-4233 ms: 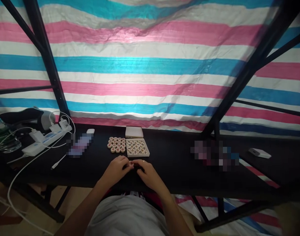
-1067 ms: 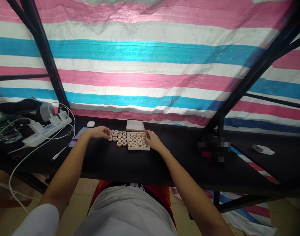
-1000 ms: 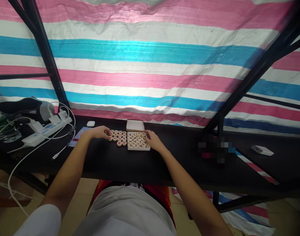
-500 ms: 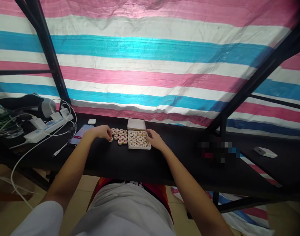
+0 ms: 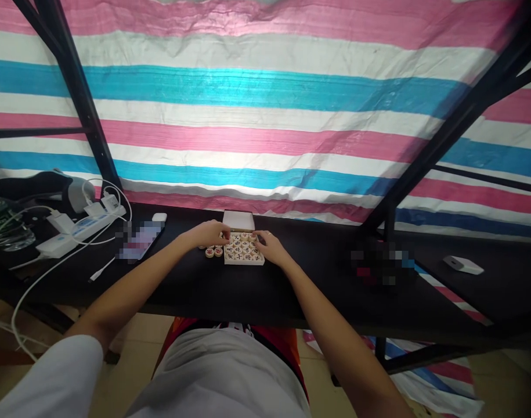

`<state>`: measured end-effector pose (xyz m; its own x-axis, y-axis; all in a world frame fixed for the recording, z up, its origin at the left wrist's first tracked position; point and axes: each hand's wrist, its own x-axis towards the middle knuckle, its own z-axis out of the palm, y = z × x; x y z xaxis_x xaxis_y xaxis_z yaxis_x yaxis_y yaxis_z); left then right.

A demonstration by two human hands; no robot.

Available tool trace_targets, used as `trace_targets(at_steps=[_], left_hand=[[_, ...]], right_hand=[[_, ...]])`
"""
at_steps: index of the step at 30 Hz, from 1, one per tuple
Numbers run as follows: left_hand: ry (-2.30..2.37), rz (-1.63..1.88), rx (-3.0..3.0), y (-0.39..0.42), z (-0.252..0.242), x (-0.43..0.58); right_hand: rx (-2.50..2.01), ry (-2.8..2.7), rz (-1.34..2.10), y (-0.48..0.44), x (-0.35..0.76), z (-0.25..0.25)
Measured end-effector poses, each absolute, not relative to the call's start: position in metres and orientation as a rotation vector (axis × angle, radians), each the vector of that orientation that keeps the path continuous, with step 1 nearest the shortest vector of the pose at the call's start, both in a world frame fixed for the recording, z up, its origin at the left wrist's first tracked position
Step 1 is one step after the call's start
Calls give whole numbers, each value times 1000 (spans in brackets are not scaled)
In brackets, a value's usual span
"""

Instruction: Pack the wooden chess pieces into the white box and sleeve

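A shallow white box on the black table holds rows of round wooden Chinese chess pieces with dark characters. My left hand reaches over its far left corner, fingertips pinched on a chess piece that they mostly hide. At the box's right side, my right hand is closed on the rim, its thumb and index finger near the pieces in the far right corner. Loose chess pieces with red characters lie left of the box, partly covered by my left hand. Behind the box stands its white lid.
On the left lie a phone, a small white case, a white cable and a power strip with chargers. A bottle stands beyond. A white adapter sits far right. Black frame posts flank the striped sheet.
My left hand has moved right, from the left edge of the loose red pieces to the box's far left corner. My right hand stays at the box. The view has shifted slightly.
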<state>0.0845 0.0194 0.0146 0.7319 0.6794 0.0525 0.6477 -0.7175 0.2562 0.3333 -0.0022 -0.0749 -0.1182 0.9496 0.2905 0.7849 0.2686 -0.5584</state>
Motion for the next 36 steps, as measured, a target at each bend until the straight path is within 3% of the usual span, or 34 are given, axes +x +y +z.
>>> trace_targets(at_steps=[6, 13, 20, 36], left_hand=[[1020, 176, 3019, 36, -8, 131], [1208, 377, 2818, 40, 3, 78], [1044, 58, 2462, 39, 10, 29], [1200, -26, 2564, 29, 0, 39]], right_hand=[[-1563, -1941, 363, -4, 333, -72], [-1588, -1938, 342, -4, 332, -73], [-1624, -1925, 349, -6, 330, -72], [-1576, -1913, 414, -4, 333, -73]])
